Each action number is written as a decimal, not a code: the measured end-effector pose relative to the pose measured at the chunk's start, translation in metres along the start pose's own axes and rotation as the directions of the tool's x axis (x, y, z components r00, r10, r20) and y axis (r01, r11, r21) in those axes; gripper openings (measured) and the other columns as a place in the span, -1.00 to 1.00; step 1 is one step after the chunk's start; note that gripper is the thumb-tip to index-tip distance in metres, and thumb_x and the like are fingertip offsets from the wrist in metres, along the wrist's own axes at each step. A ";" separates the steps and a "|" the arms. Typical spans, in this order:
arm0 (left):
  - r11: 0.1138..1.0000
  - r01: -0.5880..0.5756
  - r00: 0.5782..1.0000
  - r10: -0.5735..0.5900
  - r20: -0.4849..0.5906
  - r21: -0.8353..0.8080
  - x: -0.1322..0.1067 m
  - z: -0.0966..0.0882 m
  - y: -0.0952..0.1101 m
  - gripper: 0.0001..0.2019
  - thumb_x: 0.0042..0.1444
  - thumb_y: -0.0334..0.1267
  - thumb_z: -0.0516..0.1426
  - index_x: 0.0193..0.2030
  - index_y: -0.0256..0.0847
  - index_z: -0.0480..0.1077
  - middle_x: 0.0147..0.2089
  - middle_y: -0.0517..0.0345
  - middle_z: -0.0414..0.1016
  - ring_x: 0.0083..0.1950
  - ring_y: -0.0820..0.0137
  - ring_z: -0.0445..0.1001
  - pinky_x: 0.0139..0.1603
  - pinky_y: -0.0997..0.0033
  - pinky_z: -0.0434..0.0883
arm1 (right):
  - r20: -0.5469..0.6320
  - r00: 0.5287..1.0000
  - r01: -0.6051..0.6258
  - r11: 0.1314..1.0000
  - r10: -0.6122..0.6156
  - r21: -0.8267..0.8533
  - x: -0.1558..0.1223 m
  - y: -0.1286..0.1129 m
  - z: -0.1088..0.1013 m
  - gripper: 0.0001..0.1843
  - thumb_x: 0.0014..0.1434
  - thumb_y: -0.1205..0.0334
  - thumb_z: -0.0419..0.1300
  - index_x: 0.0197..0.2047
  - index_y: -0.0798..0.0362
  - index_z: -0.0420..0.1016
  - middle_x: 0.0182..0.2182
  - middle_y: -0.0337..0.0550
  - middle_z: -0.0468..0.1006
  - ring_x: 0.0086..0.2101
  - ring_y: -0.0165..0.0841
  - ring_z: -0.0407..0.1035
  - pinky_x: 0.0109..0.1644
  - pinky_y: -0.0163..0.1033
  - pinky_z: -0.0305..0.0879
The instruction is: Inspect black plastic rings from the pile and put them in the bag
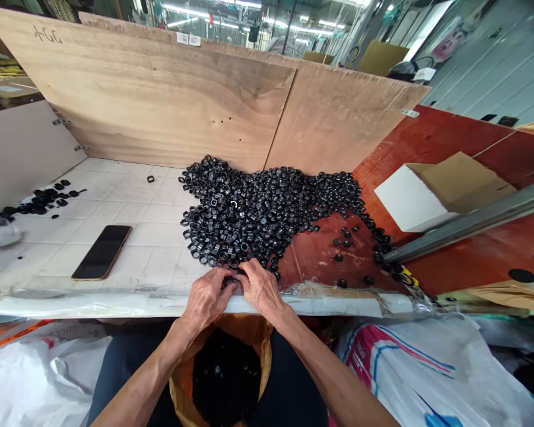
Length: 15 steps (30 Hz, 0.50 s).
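A big heap of small black ring-shaped parts lies on the table against the wooden back board. At the heap's near edge, my left hand has its fingers closed on a black ring. My right hand meets it there, thumb and fingers bent together at the same spot. What the right fingertips pinch is mostly hidden. Below both hands, between my knees, an orange-yellow sack stands with its mouth open and many black parts inside.
A phone lies left on the white tabletop. Further left are loose black pieces and a clear plastic bag. At right, a metal bar slants past an open cardboard box. White sacks flank my legs.
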<state>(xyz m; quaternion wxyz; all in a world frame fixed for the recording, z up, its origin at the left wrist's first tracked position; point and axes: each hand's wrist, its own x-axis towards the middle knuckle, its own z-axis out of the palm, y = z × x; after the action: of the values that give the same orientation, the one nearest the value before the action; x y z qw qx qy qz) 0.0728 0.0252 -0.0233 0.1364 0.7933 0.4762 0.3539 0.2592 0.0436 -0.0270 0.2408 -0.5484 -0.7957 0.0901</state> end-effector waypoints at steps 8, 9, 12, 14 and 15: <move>0.985 -0.003 1.000 -0.002 -0.031 -0.170 0.003 -0.009 -0.002 -0.77 0.25 -0.41 0.15 0.03 -0.13 0.46 -0.03 0.05 0.59 0.00 0.26 0.59 0.04 0.22 0.57 | -0.070 0.997 0.029 0.967 -0.012 0.252 -0.007 0.006 -0.003 -0.70 0.24 0.39 0.16 0.04 0.02 0.46 -0.14 -0.06 0.52 -0.26 -0.25 0.47 -0.14 -0.19 0.47; 0.983 0.001 1.000 -0.006 -0.023 -0.184 0.004 -0.009 -0.002 -0.75 0.25 -0.41 0.15 0.04 -0.13 0.46 -0.02 0.05 0.58 0.00 0.26 0.59 0.04 0.22 0.57 | -0.074 0.997 0.026 0.940 -0.001 0.339 -0.006 0.007 -0.006 -0.69 0.25 0.38 0.16 0.06 0.02 0.47 -0.14 -0.07 0.52 -0.30 -0.29 0.46 -0.19 -0.21 0.47; 0.971 0.088 0.996 -0.091 -0.002 -0.224 0.002 -0.008 -0.003 -0.73 0.23 -0.41 0.17 0.05 -0.12 0.46 -0.03 0.08 0.58 -0.13 0.34 0.59 -0.04 0.28 0.58 | -0.057 0.998 0.000 0.816 0.041 0.578 -0.004 0.008 -0.012 -0.76 0.26 0.31 0.17 -0.02 0.00 0.53 -0.13 -0.10 0.49 -0.35 -0.37 0.44 -0.32 -0.30 0.47; 0.957 0.145 0.989 -0.148 0.005 -0.251 0.001 -0.007 -0.003 -0.72 0.22 -0.38 0.19 0.06 -0.11 0.45 -0.07 0.12 0.59 -0.21 0.38 0.59 -0.10 0.33 0.59 | -0.038 0.996 -0.034 0.731 0.082 0.682 -0.005 0.009 -0.014 -0.80 0.24 0.26 0.21 -0.07 -0.02 0.56 -0.10 -0.10 0.50 -0.28 -0.37 0.46 -0.27 -0.30 0.50; 0.950 0.165 0.986 -0.169 0.010 -0.266 0.001 -0.006 -0.003 -0.72 0.22 -0.36 0.20 0.07 -0.10 0.45 -0.09 0.14 0.59 -0.23 0.39 0.58 -0.11 0.35 0.58 | -0.022 0.994 -0.062 0.690 0.111 0.721 -0.005 0.009 -0.014 -0.80 0.22 0.25 0.23 -0.07 -0.02 0.57 -0.10 -0.11 0.52 -0.26 -0.36 0.46 -0.23 -0.29 0.51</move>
<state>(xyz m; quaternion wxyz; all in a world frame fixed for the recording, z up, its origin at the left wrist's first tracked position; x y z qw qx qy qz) 0.0666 0.0265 -0.0205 0.2681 0.7225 0.4906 0.4068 0.2752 0.0407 -0.0199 0.4565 -0.4501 -0.6624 0.3875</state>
